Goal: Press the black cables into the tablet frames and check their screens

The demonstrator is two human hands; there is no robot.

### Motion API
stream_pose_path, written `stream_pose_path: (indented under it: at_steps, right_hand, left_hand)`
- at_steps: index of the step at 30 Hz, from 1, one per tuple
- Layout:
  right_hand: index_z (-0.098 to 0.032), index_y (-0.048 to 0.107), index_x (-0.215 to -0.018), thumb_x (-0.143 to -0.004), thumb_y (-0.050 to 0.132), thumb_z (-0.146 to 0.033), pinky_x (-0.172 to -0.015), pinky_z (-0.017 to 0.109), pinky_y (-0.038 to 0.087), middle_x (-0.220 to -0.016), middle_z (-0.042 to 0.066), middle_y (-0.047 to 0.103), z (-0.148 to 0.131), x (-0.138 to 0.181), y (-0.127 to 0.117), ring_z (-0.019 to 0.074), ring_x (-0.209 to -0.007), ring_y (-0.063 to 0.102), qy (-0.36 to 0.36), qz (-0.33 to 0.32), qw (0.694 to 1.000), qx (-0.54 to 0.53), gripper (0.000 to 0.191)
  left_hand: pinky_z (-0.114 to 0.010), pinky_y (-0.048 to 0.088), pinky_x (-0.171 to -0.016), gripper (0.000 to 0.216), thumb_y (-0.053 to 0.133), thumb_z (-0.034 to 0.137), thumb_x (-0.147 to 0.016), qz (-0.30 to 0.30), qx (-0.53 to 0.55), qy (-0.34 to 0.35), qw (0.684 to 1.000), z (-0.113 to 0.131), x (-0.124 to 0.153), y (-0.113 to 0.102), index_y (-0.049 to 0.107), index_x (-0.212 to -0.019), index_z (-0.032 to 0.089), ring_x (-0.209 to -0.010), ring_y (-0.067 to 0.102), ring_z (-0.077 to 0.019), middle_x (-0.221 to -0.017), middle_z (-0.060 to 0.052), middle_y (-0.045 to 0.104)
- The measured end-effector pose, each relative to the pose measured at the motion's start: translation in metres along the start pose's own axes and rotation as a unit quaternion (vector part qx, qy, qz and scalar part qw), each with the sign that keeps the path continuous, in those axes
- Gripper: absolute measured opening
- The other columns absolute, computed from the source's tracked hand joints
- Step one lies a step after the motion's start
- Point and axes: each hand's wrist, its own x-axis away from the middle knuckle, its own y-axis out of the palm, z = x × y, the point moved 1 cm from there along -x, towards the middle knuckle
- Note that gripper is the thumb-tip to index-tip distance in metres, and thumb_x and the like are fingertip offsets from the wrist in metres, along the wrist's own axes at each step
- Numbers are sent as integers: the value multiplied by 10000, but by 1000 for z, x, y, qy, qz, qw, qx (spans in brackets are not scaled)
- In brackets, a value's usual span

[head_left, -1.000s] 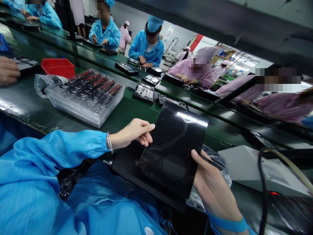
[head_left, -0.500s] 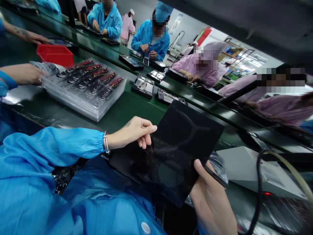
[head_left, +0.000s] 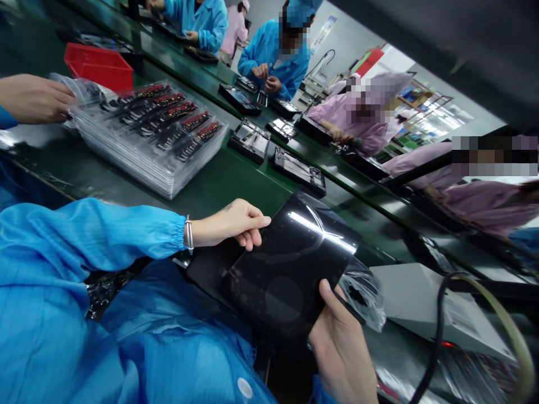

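My right hand (head_left: 343, 342) grips a flat, glossy black panel (head_left: 286, 286) by its lower right side, thumb on top. The panel is tilted above my lap, and a bright streak reflects near its far edge. At the panel's upper left edge, my left hand (head_left: 240, 224) is closed in a pinch, thumb against the fingers. Whether a thin film lies over the panel there is hard to make out. A clear plastic bag (head_left: 364, 297) shows just beyond the right hand.
Stacked clear trays (head_left: 168, 163) with red and black parts stand at left, beside a red bin (head_left: 99, 67) and a co-worker's hand (head_left: 37, 98). Open black housings (head_left: 298, 168) line the green bench. A grey box (head_left: 415, 292) and a cable (head_left: 438, 336) are at right.
The panel has tilted, and a bright reflection now crosses it. My right hand has moved left and slightly down. My left hand keeps its pinch nearly in place.
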Motion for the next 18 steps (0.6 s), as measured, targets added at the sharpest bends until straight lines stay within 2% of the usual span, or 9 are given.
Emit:
stream_pose_path:
  at_steps: [8,18]
  right_hand:
    - [-255,666,-1265,-747,796,-322,-1094,494,494,-1280,56,710,-1,3,5,285,-1203,664,31,56,996,-64,538]
    - [-297,671,-1265,-782,757,-328,-1108,540,485,-1235,35,732,0,5,6,304,-1233,644,3,60,997,-53,491]
  left_hand:
    - [-125,423,-394,393,536,238,-995,-2,-14,4,1000,1,1,-1,551,-622,114,-388,560,-52,-544,-12,644]
    - [-128,425,-405,397,536,252,-997,-15,-21,24,999,-4,-1,-4,553,-623,118,-399,566,-53,-554,-14,649]
